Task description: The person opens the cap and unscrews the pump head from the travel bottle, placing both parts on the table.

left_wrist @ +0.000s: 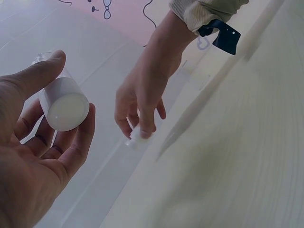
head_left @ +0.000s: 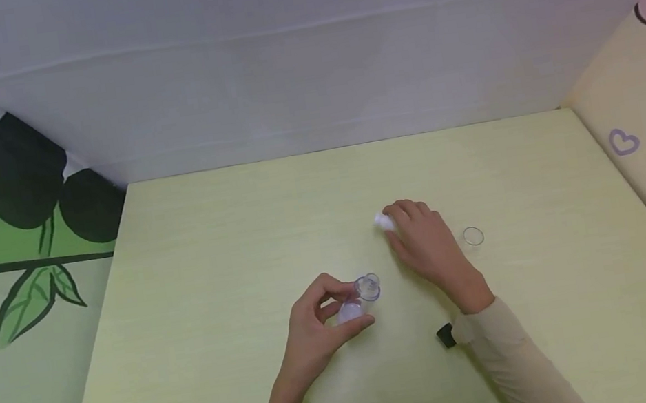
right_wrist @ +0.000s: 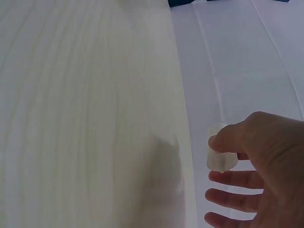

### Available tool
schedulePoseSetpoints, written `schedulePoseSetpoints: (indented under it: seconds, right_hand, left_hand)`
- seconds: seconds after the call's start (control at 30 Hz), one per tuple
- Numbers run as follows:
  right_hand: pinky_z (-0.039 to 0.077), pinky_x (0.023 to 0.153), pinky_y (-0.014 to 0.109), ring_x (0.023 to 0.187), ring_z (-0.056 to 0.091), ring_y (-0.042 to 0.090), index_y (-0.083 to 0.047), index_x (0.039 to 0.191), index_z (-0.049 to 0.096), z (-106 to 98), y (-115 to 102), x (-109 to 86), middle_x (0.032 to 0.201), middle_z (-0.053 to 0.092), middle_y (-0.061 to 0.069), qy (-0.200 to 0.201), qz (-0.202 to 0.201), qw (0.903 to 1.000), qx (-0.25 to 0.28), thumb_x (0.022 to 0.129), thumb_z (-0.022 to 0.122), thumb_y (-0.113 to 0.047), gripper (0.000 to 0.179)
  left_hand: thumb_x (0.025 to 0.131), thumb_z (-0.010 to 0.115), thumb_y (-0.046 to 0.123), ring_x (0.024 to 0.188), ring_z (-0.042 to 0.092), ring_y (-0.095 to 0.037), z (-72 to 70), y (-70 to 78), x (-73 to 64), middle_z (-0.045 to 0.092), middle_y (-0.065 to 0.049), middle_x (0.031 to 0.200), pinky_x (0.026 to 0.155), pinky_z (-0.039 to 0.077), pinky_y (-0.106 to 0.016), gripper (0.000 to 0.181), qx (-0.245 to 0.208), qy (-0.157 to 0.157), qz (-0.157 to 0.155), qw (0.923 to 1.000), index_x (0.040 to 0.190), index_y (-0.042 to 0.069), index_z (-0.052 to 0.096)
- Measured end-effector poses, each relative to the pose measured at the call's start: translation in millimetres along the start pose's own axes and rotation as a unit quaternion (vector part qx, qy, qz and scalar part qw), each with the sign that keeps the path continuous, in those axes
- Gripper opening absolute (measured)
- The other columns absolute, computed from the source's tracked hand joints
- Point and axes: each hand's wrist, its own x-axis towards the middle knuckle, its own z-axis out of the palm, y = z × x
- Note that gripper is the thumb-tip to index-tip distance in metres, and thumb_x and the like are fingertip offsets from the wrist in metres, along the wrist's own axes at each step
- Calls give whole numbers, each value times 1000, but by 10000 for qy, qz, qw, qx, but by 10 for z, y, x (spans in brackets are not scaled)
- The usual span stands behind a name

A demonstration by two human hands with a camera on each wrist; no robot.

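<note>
My left hand (head_left: 314, 332) grips a small clear container (head_left: 350, 310) between thumb and fingers, tilted above the table. In the left wrist view, that container (left_wrist: 67, 107) turns its round whitish base to the camera, and its upper part is see-through. My right hand (head_left: 430, 245), farther forward and to the right, pinches a small white piece (head_left: 384, 221). The right wrist view shows the white piece (right_wrist: 219, 161) between thumb and index finger, the other fingers apart from it; its exact kind cannot be made out. The two held things are apart.
A thin, clear, round ring or lid (head_left: 474, 236) lies on the pale table (head_left: 229, 243), right of my right hand. A white sheet (head_left: 307, 92) hangs behind the table's far edge. Dark straps (head_left: 446, 335) are on both wrists.
</note>
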Motion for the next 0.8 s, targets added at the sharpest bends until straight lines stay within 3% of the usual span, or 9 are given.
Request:
schedulePoseSetpoints:
  seconds: [0.2, 0.53, 0.8]
  right_hand:
    - [55, 87, 59, 121, 61, 45, -5, 131, 62, 93, 85, 12, 132, 65, 20, -69, 220, 9996, -153, 102, 65, -20, 33]
    - [53, 92, 60, 125, 58, 45, -6, 131, 62, 147, 79, 15, 135, 64, 20, -389, 313, 9987, -100, 104, 59, -22, 31]
    - [52, 96, 61, 128, 56, 46, -5, 143, 55, 159, 73, 19, 140, 60, 22, -464, 401, 9981, 12, 102, 61, -23, 45]
  left_hand:
    - [77, 91, 2, 104, 66, -14, -2, 13, -11, 66, -6, 107, 90, 62, -28, 40, -2, 7, -24, 10000, 107, 13, 67]
    - [78, 90, 2, 105, 67, -15, -20, 44, -27, 65, -4, 108, 90, 61, -26, 40, 48, 61, -38, 10000, 109, 12, 67]
    - [79, 90, 2, 107, 67, -15, -52, 21, -35, 66, -7, 111, 91, 61, -24, 41, 88, 140, -93, 9998, 112, 13, 67]
